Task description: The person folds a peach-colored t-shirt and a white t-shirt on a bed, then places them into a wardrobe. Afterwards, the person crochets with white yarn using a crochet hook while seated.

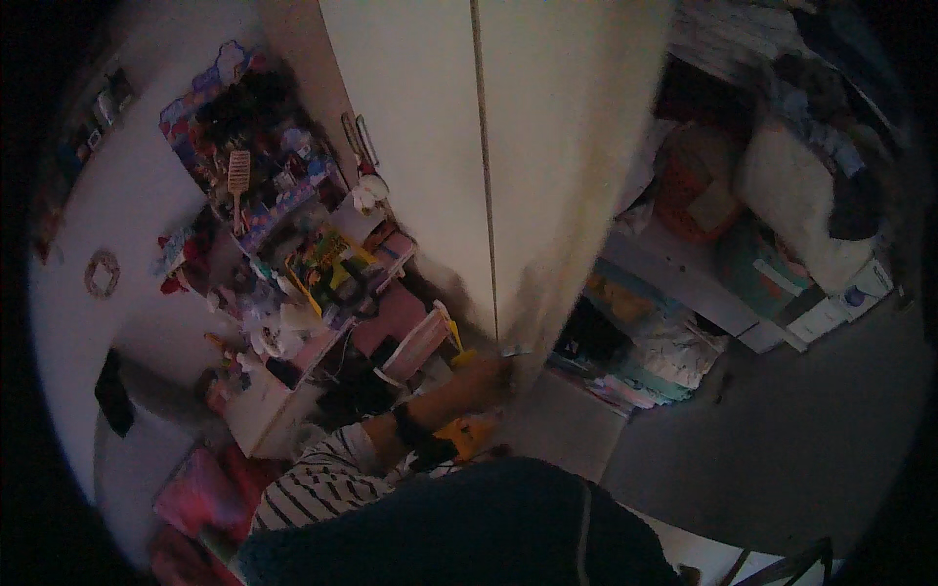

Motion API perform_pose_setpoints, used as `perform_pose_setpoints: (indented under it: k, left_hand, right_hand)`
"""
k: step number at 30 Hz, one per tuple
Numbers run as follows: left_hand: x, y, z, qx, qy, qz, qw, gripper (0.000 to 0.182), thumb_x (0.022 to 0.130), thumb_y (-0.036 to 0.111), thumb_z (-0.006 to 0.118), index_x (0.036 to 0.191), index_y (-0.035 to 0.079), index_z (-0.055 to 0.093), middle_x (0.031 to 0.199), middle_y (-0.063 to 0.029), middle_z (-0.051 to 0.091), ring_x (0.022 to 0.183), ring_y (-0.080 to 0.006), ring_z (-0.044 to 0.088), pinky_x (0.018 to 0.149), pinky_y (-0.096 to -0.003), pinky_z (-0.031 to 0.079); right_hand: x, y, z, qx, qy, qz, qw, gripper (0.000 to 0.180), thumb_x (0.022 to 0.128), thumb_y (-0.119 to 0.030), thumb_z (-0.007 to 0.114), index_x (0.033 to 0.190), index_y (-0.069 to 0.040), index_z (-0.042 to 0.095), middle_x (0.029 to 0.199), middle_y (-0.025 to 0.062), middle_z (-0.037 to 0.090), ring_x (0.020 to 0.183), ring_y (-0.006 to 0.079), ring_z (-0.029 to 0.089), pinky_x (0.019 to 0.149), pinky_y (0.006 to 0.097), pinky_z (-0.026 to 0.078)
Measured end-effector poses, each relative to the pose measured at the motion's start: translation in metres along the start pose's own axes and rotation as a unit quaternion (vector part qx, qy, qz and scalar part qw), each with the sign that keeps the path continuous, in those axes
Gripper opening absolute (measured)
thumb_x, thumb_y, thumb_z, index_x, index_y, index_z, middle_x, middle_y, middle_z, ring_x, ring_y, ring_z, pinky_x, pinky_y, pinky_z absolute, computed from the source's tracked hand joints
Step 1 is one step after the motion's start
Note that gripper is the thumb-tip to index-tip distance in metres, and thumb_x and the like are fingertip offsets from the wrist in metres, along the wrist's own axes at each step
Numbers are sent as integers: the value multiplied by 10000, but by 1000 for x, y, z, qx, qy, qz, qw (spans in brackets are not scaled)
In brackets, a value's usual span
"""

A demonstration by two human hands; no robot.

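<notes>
My left hand [495,377], below a striped sleeve [322,480] and a black wrist strap [407,426], reaches to the lower part of a pale cupboard door [410,183]. It is at or beside a small metal handle [516,351]; its fingers are too dark and blurred to show whether they grip. A dark seam parts this door from a second pale panel [549,146]. My right hand is out of view. A dark teal garment [454,527] covers the bottom of the picture.
At left, a cluttered pink-edged desk [315,359] holds a hairbrush [239,176] and a yellow-edged packet [333,264]. A pink-framed chair [418,344] stands close to my arm. To the right are folded clothes [674,355], a red basket [692,194] and a white box [857,293].
</notes>
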State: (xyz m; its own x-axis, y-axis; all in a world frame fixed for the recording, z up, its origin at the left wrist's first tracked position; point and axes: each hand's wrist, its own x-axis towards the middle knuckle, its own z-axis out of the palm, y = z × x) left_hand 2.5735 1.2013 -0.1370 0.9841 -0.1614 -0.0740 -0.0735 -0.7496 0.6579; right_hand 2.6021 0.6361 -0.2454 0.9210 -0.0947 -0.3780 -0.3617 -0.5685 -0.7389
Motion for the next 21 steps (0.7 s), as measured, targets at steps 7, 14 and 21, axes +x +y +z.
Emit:
perform_pose_setpoints:
  k: [7,14,21]
  left_hand:
    - [28,36,20,41,-44,-85,995,486,832,239,697,1222,-6,542,1031,-242,666,964,-390,650,835,-449,515]
    - [85,49,53,-18,19,-52,998,378,808,237,732,1061,-19,618,998,-229,661,927,-398,639,799,-466,505]
    - [132,75,98,53,113,77,989,280,787,181,711,969,-13,624,908,-211,613,898,-418,579,749,-492,487]
  right_hand:
    - [-83,7,-100,228,350,-90,904,536,994,-366,511,1408,-31,445,1408,148,490,1260,311,496,1054,438,413]
    - [-137,34,-168,494,410,-133,755,578,1004,-388,494,1427,-3,410,1407,156,482,1263,322,489,1049,455,418]
    - [-141,18,-146,383,262,-259,847,520,1006,-371,489,1370,0,472,1366,132,525,1227,285,521,1029,431,433]
